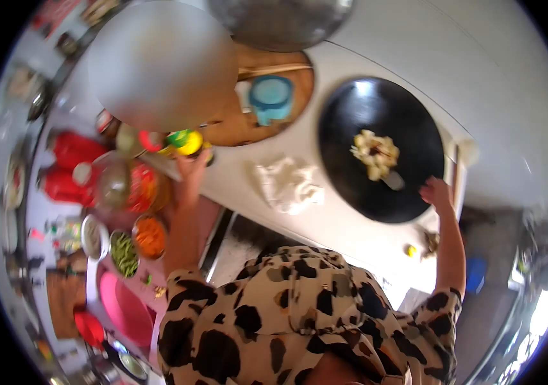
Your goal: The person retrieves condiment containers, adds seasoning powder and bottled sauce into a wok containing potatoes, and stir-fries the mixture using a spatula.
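Observation:
My left hand (190, 165) is closed around a yellow-and-green container (187, 142) among the jars at the counter's left side. What kind of container it is, I cannot make out. At the lower right rim of a large black wok (357, 192), my right hand (438, 192) has its fingers closed on a spatula's handle. The pale spatula blade (394, 181) lies in the wok, just beside a small heap of pale food pieces (375, 154) with dark brown sauce on them. Most of the handle is hard to see.
A crumpled white cloth (288, 185) lies left of the wok. Behind it, a round wooden board (235, 131) bears a blue-lidded container (270, 93). Bowls of orange shreds (150, 236) and green slices (124, 253) stand at left, near a pink basin (123, 308) and red bottles (72, 151).

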Tool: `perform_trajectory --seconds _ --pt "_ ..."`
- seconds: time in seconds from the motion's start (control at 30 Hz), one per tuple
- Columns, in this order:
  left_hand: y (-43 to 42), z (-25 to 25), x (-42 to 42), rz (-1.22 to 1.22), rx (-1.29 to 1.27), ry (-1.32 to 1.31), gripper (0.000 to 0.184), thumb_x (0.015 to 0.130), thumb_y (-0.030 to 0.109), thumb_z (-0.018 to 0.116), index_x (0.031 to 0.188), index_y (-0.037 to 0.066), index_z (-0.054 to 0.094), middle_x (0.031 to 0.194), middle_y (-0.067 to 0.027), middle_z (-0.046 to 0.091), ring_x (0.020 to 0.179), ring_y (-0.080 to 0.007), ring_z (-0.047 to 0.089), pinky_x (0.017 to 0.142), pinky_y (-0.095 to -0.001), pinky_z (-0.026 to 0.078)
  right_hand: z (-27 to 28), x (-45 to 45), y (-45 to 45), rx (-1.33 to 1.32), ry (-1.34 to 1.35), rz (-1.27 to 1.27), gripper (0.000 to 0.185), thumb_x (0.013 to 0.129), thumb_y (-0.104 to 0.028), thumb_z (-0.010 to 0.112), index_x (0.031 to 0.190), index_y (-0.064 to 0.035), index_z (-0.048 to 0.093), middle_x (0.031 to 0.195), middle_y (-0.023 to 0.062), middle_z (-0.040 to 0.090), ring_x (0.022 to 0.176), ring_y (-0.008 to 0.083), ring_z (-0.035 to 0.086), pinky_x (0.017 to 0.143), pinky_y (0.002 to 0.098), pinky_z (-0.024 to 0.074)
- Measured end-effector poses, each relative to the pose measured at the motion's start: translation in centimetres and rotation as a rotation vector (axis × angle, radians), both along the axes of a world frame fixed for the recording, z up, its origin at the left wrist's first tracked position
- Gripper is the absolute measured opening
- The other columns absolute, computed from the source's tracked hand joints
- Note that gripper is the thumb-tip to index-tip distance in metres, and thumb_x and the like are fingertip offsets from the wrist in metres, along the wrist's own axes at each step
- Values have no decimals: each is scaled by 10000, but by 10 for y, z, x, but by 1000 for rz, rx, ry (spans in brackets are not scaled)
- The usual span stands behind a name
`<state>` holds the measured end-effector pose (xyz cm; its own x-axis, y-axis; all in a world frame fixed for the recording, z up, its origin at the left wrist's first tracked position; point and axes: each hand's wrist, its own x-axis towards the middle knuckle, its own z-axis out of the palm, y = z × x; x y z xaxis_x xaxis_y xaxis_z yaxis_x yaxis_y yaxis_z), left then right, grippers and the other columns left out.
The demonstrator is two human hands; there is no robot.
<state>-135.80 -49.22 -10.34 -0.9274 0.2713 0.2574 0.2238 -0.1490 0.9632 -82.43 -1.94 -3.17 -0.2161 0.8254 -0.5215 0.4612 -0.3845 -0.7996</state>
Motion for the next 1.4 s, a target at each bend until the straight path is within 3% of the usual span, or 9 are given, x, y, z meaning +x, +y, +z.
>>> perform_trajectory --seconds 0.1,0.2,0.33,0.4,0.67,0.83,1.13,1.33,1.4 --pt "-1 -15 -4 102 -76 -38 894 656 -34 813 1372 49 283 1142 -65 560 1002 -180 587 902 -333 488 -36 10 19 -37 0 -32 352 925 -411 557 1027 -75 580 799 105 664 681 208 670 543 321 544" --pt "-1 -11 9 94 -96 11 1103 635 -15 825 1465 53 102 1264 -88 486 1133 -196 529 998 -345 425 -77 3 4 -121 200 -201 325 949 -356 528 1090 -67 570 931 124 658 873 248 670 700 387 567" --pt "-21 -99 21 324 -312 -30 882 669 67 829 1375 84 300 1294 -91 449 1168 -222 444 1008 -326 384 -127 -43 -48 -93 626 -413 173 901 -184 609 1027 -65 609 871 176 668 807 333 681 782 455 579" --pt "-26 -64 57 304 -311 -166 937 703 65 814 1437 27 232 1339 -145 453 1150 -259 463 994 -349 392 -150 -58 -53 -89 786 -424 230 938 -209 565 1101 -47 554 969 199 651 877 338 677 803 442 569" --pt "-17 -17 143 -119 -579 327 569 808 79 658 1322 -26 437 1270 -210 526 1185 -347 505 1013 -423 390 -76 -76 -51 177 389 -309 308 960 -274 564 1064 16 569 921 169 662 842 274 694 719 343 574" --pt "51 -15 152 -335 -447 582 494 763 43 640 1237 1 509 1205 -212 554 1127 -393 523 990 -455 406 -42 -87 -35 458 200 -29 205 941 -204 576 894 -25 664 828 39 646 715 100 633 614 216 480" --pt "77 -18 160 -297 -541 717 467 692 -16 584 1157 -7 540 1170 -197 574 1112 -398 518 987 -470 406 -5 -105 -47 839 -11 414 156 927 -107 544 925 -9 665 788 68 673 775 141 650 725 257 504" --pt "77 -24 162 -311 -548 697 472 708 -20 576 1178 18 549 1196 -188 565 1132 -396 508 995 -475 389 15 -82 -20 796 -166 359 163 906 -124 566 944 -18 683 744 77 663 718 143 638 690 265 499" --pt "79 -22 164 -291 -555 710 446 709 -23 573 1153 24 561 1187 -183 572 1129 -396 509 991 -475 393 12 -63 7 562 -144 215 187 905 -187 594 908 -29 695 715 54 644 638 121 612 603 253 486"
